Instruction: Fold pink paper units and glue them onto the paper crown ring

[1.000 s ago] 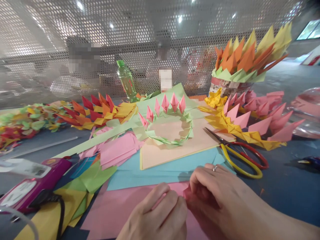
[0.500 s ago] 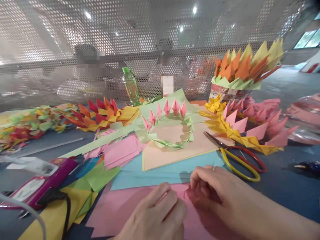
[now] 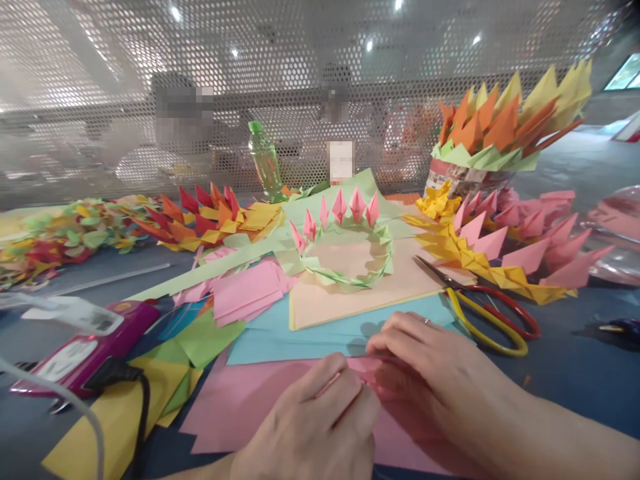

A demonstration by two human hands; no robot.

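My left hand (image 3: 320,417) is closed, its fingers curled over a small piece of pink paper (image 3: 367,375). Close beside it, my right hand (image 3: 425,373) bends its fingers onto the same piece. Most of that paper is hidden by the fingers. Both hands are above pink sheets (image 3: 245,403), with blue sheets (image 3: 280,338) just beyond. Farther off, a pale green folded-paper ring (image 3: 345,279) carries several upright pink points (image 3: 339,207) along its far side. Red-and-yellow-handled scissors (image 3: 487,320) lie partly spread beyond my right hand.
On the left are a purple power strip (image 3: 100,347) with cables and a pile of cut paper bits (image 3: 75,233). A green bottle (image 3: 265,163) stands at the back before a perforated metal screen (image 3: 295,67). Folded-paper pieces (image 3: 487,243) and an orange-yellow paper construction (image 3: 493,133) are to the right.
My right hand's fingers have moved left and flattened over the pink paper, closer to my left hand. The whole view has shifted slightly.
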